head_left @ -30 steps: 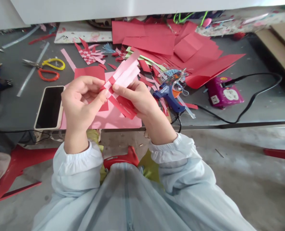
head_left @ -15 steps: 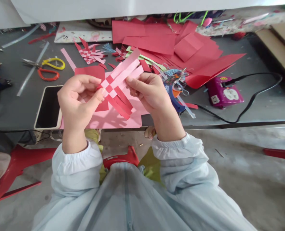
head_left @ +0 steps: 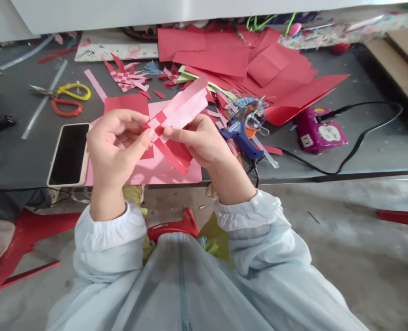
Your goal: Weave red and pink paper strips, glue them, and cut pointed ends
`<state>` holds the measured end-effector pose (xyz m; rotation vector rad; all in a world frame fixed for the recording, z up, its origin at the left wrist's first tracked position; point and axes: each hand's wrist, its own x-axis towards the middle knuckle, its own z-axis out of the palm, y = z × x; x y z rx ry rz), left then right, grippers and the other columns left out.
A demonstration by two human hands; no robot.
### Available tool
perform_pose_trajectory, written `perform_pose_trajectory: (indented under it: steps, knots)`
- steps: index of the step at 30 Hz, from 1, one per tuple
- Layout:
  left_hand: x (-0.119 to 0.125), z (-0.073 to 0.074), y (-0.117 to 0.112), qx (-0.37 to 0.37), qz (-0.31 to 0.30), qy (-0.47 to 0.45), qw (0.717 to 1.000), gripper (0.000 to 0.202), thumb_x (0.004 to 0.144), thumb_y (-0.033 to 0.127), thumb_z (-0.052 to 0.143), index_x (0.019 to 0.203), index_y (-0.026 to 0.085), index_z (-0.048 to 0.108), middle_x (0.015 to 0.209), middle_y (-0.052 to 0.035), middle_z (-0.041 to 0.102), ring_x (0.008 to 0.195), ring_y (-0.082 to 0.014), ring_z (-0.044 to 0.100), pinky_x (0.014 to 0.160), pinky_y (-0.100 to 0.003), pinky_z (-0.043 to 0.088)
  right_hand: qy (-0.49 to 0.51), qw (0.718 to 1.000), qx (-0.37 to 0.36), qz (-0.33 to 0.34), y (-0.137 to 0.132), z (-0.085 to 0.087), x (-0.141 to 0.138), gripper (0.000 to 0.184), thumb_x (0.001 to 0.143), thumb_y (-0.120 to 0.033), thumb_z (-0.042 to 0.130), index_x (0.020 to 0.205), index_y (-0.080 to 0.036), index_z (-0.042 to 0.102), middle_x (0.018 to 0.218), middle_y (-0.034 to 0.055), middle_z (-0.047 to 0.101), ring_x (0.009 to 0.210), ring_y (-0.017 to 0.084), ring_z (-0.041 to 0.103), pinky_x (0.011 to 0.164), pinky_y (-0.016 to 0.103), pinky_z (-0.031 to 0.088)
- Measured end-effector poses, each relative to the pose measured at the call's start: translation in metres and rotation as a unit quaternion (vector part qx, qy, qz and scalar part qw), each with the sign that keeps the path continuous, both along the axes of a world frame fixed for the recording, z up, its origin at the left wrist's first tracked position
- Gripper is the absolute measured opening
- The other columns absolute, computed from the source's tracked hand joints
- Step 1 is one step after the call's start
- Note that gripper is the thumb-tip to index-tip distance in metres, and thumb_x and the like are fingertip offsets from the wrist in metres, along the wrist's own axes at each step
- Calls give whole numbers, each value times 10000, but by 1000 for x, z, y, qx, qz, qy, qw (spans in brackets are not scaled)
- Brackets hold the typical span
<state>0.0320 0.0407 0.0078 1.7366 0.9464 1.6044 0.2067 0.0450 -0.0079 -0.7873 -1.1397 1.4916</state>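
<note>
Paper work sits in both hands above the near edge of the grey tabletop (head_left: 17, 151): a small woven mat of pink and red paper strips (head_left: 158, 127), held in the air over a flat pink paper sheet (head_left: 162, 171). From my remote seat I see the left hand (head_left: 116, 147) closed on the mat's left side, its thumb pressed flat on the checkered part and the fingers curled behind.

The right hand (head_left: 204, 142) is what changed. Half a second ago it was higher, out on the free pink ends, and the loose red tails were fanned apart. Now it has dropped back in against the weave, thumb tip almost meeting the left thumb, fingers shut on the mat from the right. The pink ends lie closer together and the red tails show less spread. I read that as the crossing being snugged up, though I cannot tell whether the right fingers pinch 1 strip or the whole bundle.

Just beside the hands lie a black smartphone in a pale case (head_left: 67, 154) and a blue hot-glue gun (head_left: 240, 138), neither one touched.
</note>
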Motion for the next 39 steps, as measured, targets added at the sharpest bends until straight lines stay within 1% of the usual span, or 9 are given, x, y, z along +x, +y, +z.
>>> perform_pose_trajectory:
  steps: [3, 7, 11, 15, 18, 21, 24, 31, 39]
  knots:
    - [1, 2, -1, -3, -3, -7, 1000, 179, 730, 244, 870, 867, 238, 755, 697, 33, 735, 536, -93, 680, 476, -188, 554, 7, 1000, 2, -23, 2, -1, -1, 384, 638, -536, 868, 703, -201, 692, 688, -29, 648, 667, 102, 606, 626, 241, 495]
    - [-1, 5, -2, -16, 13, -5, 1000, 164, 727, 255, 864, 848, 252, 753, 696, 49, 730, 553, -90, 676, 499, -186, 566, 26, 996, 1, -85, 6, -1, 5, 444, 645, -503, 876, 570, -195, 564, 554, -69, 523, 509, 44, 433, 507, 208, 379]
    - [-2, 5, -3, -24, 22, -6, 999, 168, 724, 274, 867, 847, 258, 753, 714, 42, 732, 591, -101, 688, 535, -195, 589, 43, 994, 5, -97, 11, 1, 15, 445, 696, -484, 853, 583, -197, 533, 565, -74, 499, 486, 29, 396, 489, 204, 355]
    - [-3, 4, -2, -7, 17, -16, 1000, 167, 725, 235, 868, 855, 246, 763, 703, 38, 732, 572, -96, 690, 515, -184, 588, 69, 994, 6, -87, 14, -2, 22, 419, 740, -506, 819, 622, -200, 559, 580, -71, 503, 504, 34, 444, 489, 195, 375]
    - [-2, 2, -1, -6, 11, -12, 1000, 178, 724, 246, 873, 860, 236, 759, 712, 39, 737, 565, -93, 692, 503, -190, 586, 75, 995, 3, -58, 11, -4, 17, 444, 677, -540, 849, 609, -198, 574, 575, -70, 533, 514, 41, 488, 509, 199, 421]
    - [-1, 2, -1, -2, -7, 4, 1000, 195, 728, 257, 875, 877, 235, 751, 718, 46, 740, 547, -82, 683, 479, -191, 569, 61, 998, 14, -4, 5, -3, 5, 380, 595, -482, 912, 707, -203, 679, 674, -50, 649, 649, 87, 628, 658, 243, 541]
    - [0, 3, -2, -8, -2, 6, 1000, 189, 730, 254, 872, 873, 249, 749, 709, 53, 736, 540, -84, 679, 476, -195, 569, 61, 998, 16, -5, 2, -2, -2, 358, 593, -453, 917, 778, -210, 731, 779, -27, 718, 780, 126, 692, 778, 283, 579]
    - [0, 5, -4, -33, 2, 5, 999, 199, 739, 321, 868, 873, 262, 734, 718, 46, 724, 571, -103, 688, 506, -198, 589, 10, 996, 32, -82, 6, -5, 6, 368, 658, -500, 867, 636, -199, 656, 603, -66, 569, 537, 45, 497, 540, 205, 448]
    - [-2, 2, -2, -17, 19, 4, 1000, 215, 732, 337, 873, 863, 256, 723, 715, 43, 715, 573, -104, 681, 503, -208, 584, 22, 991, 50, -125, 14, -4, 19, 440, 746, -496, 815, 593, -198, 530, 558, -72, 451, 500, 35, 413, 502, 202, 390]
